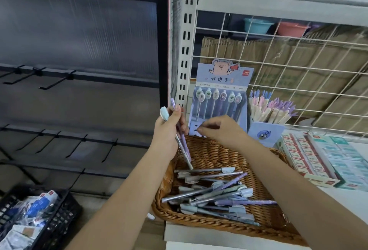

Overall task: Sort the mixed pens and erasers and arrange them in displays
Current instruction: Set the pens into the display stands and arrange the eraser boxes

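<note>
A wicker basket [209, 150] on the white shelf holds several mixed purple and grey pens [215, 194]. My left hand [169, 128] grips a few pens [184, 146] above the basket's left rim, their tips pointing down. My right hand [221, 128] hovers with curled fingertips at the holed base of the pig-themed pen display [219, 98], which has several pens standing in it. Whether the fingers pinch anything is not visible.
Right of the display, a blue cup [266, 132] holds pastel pens. Boxes of erasers [322, 158] lie on the shelf at right. A wire grid [298, 74] backs the shelf. A black crate [39, 216] of packets sits lower left, below black hook rails [59, 78].
</note>
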